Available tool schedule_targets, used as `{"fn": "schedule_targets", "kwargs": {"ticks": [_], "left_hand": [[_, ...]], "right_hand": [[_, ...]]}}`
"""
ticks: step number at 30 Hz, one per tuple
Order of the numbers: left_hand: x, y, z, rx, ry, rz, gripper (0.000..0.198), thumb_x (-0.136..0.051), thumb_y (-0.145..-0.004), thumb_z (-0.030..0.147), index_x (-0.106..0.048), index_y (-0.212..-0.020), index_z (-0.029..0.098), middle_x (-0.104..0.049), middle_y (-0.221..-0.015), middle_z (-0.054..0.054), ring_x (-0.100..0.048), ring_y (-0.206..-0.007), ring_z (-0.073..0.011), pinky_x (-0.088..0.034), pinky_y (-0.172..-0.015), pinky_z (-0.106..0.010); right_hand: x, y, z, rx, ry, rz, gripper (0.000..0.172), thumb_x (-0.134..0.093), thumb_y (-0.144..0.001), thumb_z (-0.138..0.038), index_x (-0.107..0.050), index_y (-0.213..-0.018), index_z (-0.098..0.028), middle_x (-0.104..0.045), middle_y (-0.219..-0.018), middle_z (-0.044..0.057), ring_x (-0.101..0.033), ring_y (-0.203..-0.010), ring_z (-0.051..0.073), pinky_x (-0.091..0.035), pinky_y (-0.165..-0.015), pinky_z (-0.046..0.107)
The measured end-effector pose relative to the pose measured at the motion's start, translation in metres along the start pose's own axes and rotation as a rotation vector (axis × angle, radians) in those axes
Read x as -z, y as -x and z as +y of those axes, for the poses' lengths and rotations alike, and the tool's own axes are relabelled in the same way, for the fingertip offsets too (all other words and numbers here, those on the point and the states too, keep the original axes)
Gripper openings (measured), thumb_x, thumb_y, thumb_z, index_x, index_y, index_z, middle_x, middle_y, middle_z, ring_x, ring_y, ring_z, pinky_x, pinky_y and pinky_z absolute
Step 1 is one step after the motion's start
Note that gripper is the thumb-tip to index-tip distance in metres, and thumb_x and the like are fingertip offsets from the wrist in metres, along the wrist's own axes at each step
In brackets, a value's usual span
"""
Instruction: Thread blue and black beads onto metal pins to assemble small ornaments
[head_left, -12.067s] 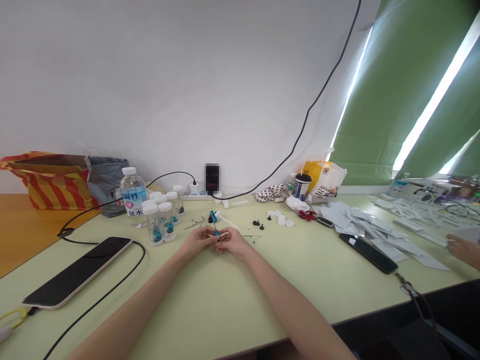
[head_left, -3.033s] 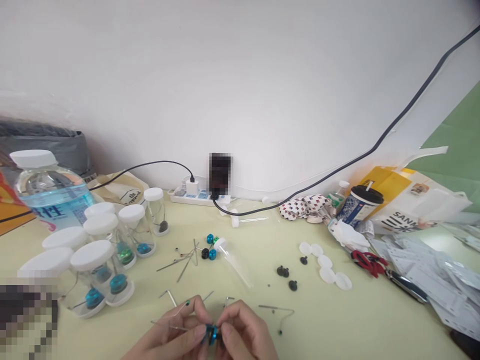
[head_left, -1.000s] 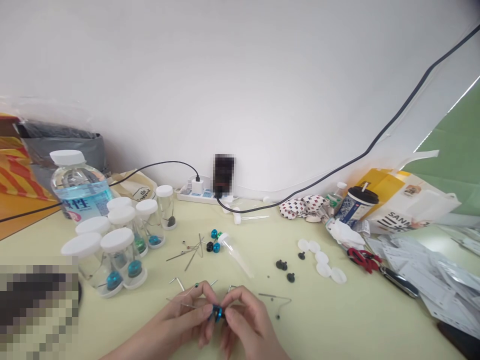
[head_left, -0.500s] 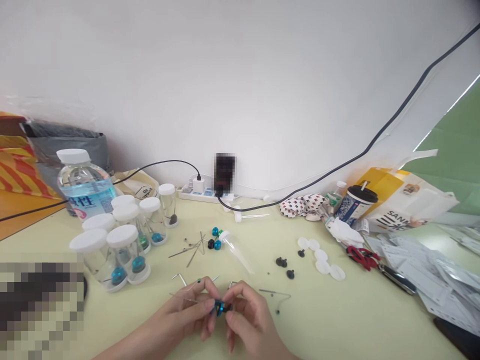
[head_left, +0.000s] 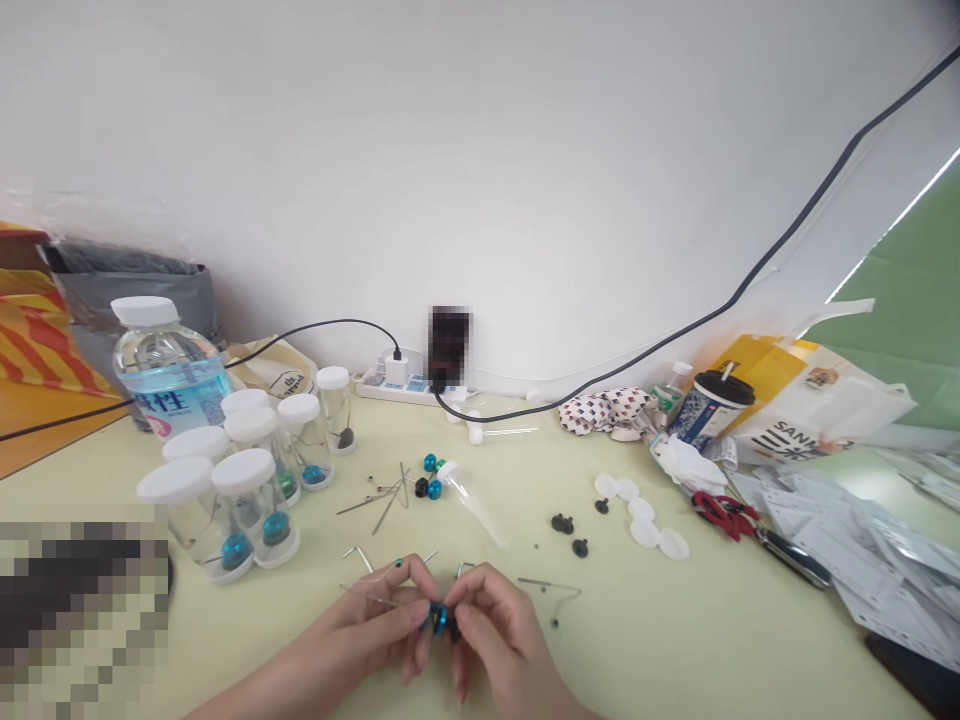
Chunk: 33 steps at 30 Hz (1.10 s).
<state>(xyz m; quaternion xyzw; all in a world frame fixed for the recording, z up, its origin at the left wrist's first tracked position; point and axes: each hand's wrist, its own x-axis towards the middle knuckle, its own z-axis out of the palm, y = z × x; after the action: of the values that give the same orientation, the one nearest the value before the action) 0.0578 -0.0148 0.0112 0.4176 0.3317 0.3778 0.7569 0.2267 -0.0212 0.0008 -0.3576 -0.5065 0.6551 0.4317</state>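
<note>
Low in the head view my left hand (head_left: 379,625) and my right hand (head_left: 491,625) meet fingertip to fingertip over a small blue metallic knob (head_left: 441,619). Both hands pinch it, with a thin metal pin (head_left: 358,596) running out to the left from my left fingers. Just beyond my hands lie bent metal pins (head_left: 551,586) on the pale green table (head_left: 712,640). Farther back sit loose blue and black knobs (head_left: 429,478) beside an empty clear tube (head_left: 469,498) lying on its side.
A cluster of white-capped clear vials (head_left: 244,485) and a water bottle (head_left: 169,370) stand at left. White caps (head_left: 645,520) and black knobs (head_left: 568,533) lie at centre right. Red-handled pliers (head_left: 724,510), paper slips (head_left: 862,555), a cup (head_left: 709,405), a power strip (head_left: 401,385) line the back.
My hands stay pinched on the blue knob, the fingers shifting slightly around it. The view has drifted a little since a second ago; the table items have not moved.
</note>
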Motion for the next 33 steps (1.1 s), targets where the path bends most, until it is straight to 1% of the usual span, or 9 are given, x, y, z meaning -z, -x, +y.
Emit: {"fn": "schedule_targets", "kwargs": {"ticks": [8,13,18,22,28,33], "left_hand": [[0.002,-0.002,-0.001,-0.001,-0.01,-0.014,0.018,-0.063,-0.082,0.035,-0.057,-0.08,0.018,-0.062,-0.056,-0.001,-0.049,-0.052,-0.0117,-0.031,-0.053,-0.024],[0.003,-0.002,-0.003,0.005,0.008,-0.015,0.017,-0.062,-0.082,0.034,-0.057,-0.081,0.018,-0.061,-0.056,0.0,-0.048,-0.053,-0.0116,-0.031,-0.053,-0.024],[0.003,-0.001,-0.001,0.004,0.03,-0.024,0.015,-0.062,-0.083,0.032,-0.059,-0.08,0.018,-0.059,-0.058,0.0,-0.049,-0.055,-0.0114,-0.031,-0.053,-0.023],[0.005,-0.002,-0.001,0.02,0.03,-0.012,0.014,-0.061,-0.084,0.031,-0.059,-0.081,0.017,-0.06,-0.06,0.0,-0.051,-0.056,-0.0119,-0.032,-0.055,-0.024],[0.008,-0.002,-0.004,0.02,0.037,-0.042,0.012,-0.061,-0.084,0.029,-0.059,-0.082,0.017,-0.061,-0.06,0.0,-0.052,-0.056,-0.0116,-0.032,-0.055,-0.024],[0.006,-0.001,-0.001,0.017,0.027,-0.043,0.013,-0.06,-0.085,0.029,-0.058,-0.08,0.017,-0.059,-0.06,0.0,-0.05,-0.056,-0.0111,-0.031,-0.054,-0.023]], "right_hand": [[0.0,-0.002,0.003,-0.011,-0.013,-0.012,0.046,-0.054,-0.08,-0.062,-0.048,-0.081,-0.016,-0.048,-0.053,-0.005,-0.039,-0.036,0.005,-0.029,-0.035,0.017],[0.0,-0.002,0.004,0.015,-0.023,-0.036,0.044,-0.052,-0.082,-0.059,-0.048,-0.082,-0.016,-0.055,-0.058,-0.001,-0.042,-0.038,0.006,-0.034,-0.038,0.019],[0.001,0.001,0.007,-0.002,-0.017,-0.031,0.045,-0.062,-0.076,-0.058,-0.049,-0.088,-0.017,-0.049,-0.059,-0.004,-0.044,-0.046,0.008,-0.04,-0.044,0.021],[0.002,0.003,0.012,0.019,-0.038,-0.024,0.049,-0.066,-0.071,-0.058,-0.049,-0.091,-0.017,-0.049,-0.062,-0.003,-0.045,-0.049,0.009,-0.039,-0.044,0.021],[0.004,0.001,0.009,-0.004,-0.011,-0.043,0.042,-0.065,-0.074,-0.054,-0.05,-0.089,-0.017,-0.047,-0.058,-0.005,-0.045,-0.048,0.009,-0.039,-0.044,0.022],[0.003,0.0,0.007,-0.003,-0.004,-0.013,0.048,-0.063,-0.072,-0.061,-0.05,-0.086,-0.016,-0.05,-0.059,-0.003,-0.043,-0.045,0.008,-0.038,-0.041,0.021]]}}
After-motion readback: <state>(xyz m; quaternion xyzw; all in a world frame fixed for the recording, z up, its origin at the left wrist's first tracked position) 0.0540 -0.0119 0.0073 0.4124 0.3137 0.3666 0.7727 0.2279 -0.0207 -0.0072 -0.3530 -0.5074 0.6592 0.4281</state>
